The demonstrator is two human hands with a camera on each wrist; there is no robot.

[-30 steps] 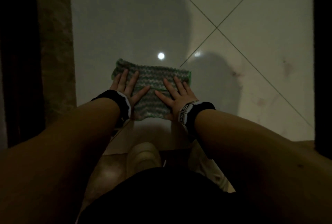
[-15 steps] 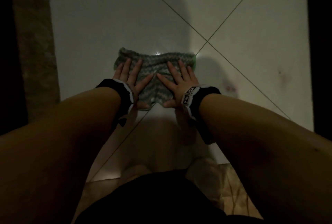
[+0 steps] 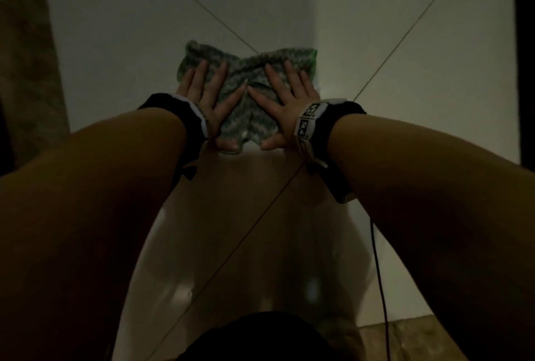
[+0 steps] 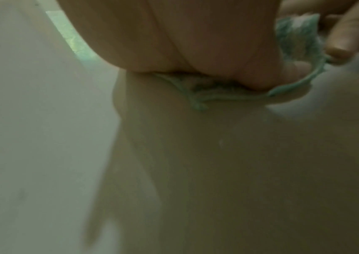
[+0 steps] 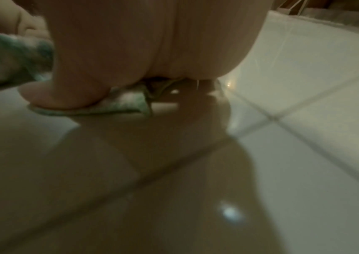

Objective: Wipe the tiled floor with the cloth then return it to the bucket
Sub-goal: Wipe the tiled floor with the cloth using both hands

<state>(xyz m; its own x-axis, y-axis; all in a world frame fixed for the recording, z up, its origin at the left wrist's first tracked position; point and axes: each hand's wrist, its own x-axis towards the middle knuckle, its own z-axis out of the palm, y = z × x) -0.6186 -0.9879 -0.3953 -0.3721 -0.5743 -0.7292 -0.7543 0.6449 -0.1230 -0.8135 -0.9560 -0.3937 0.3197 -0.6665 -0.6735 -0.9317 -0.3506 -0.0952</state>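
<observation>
Cloth (image 3: 249, 82) — green-and-white, bunched at middle, flat on pale tiled floor (image 3: 115, 27), pinned under both palms. Left hand (image 3: 207, 97) on cloth's left half, fingers straight and spread, thumb angled inward. Right hand (image 3: 285, 100) on right half, fingers likewise splayed flat — thumb tips near each other over central fold. Far cloth edge shows beyond fingertips; near edge sticks out beneath palm heels. Grout lines cross just beyond fingertips.

Green-and-white zigzag knitted cloth (image 3: 246, 76): soft, nubby weave, matt, bunched into folds. Pale glazed tiled floor (image 3: 115, 27): smooth, glossy, mirror-like reflections, thin dark grout lines. Black fabric wristbands (image 3: 338, 117) with white printed marker tags, matt. Rough speckled brown stone-like strip (image 3: 23, 56) far left, dull.
</observation>
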